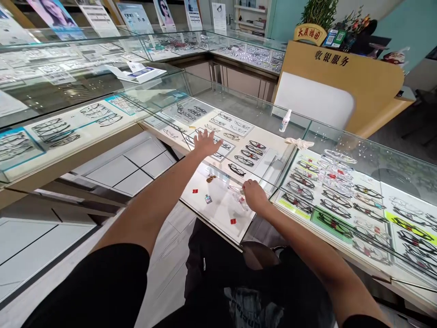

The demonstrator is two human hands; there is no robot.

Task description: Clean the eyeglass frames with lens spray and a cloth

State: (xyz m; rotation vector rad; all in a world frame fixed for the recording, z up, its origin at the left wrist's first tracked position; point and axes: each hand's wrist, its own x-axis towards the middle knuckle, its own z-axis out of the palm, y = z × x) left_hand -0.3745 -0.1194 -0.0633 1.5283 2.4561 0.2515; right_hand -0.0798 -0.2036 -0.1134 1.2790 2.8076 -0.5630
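My left hand (207, 143) reaches forward over the glass counter top (293, 123), its fingers spread and nothing in them. Below it, rows of eyeglasses lie under the glass. My right hand (255, 196) is curled at the right side of a pulled-out white display drawer (218, 218). Its fingers are closed at a pair of clear-framed eyeglasses (241, 200), partly hidden by the hand. On the drawer surface lie red tags (233, 221), a small grey-blue tag (208, 198) and a small brown item (210, 178). Dark-framed eyeglasses (236, 170) sit just behind, under the glass.
A white spray bottle (285, 121) and a crumpled pale cloth (299, 143) stand on the counter top. More eyeglasses (336, 202) fill the case at right. An open white folder (136, 73) lies at left. A wooden cashier desk (372, 86) is behind.
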